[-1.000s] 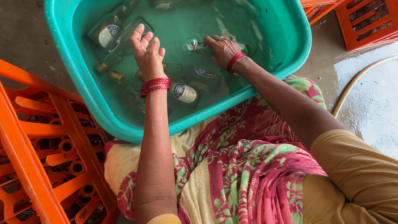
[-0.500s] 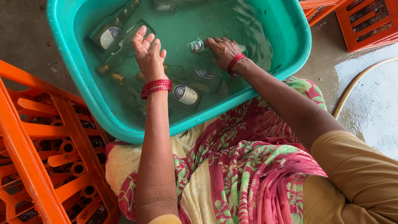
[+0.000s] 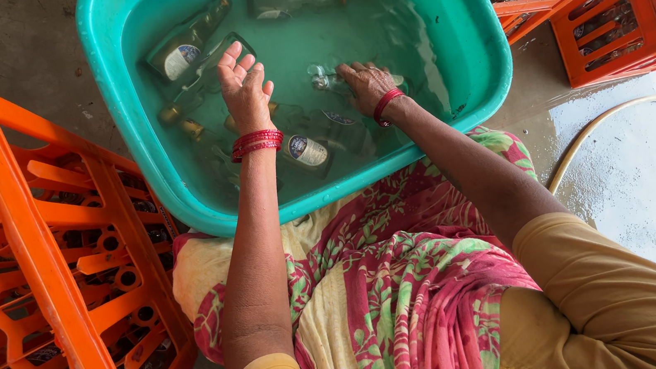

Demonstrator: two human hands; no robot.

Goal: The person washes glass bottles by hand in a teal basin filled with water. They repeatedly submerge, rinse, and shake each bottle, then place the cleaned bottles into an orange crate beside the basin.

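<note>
Grey concrete floor (image 3: 11, 48), and on it a teal tub (image 3: 485, 40) full of water and sunken glass bottles. The right hand (image 3: 366, 84) is clenched around a clear bottle (image 3: 325, 81) at the tub's middle. The left hand (image 3: 243, 86) hovers released, fingers spread, above a submerged labelled bottle (image 3: 180, 54). An orange crate (image 3: 27, 246) stands just beside, left.

Left hand (image 3: 243, 86) hovers flat over bottles (image 3: 186, 50) in the teal tub (image 3: 484, 32); right hand (image 3: 366, 84) grips one.
</note>
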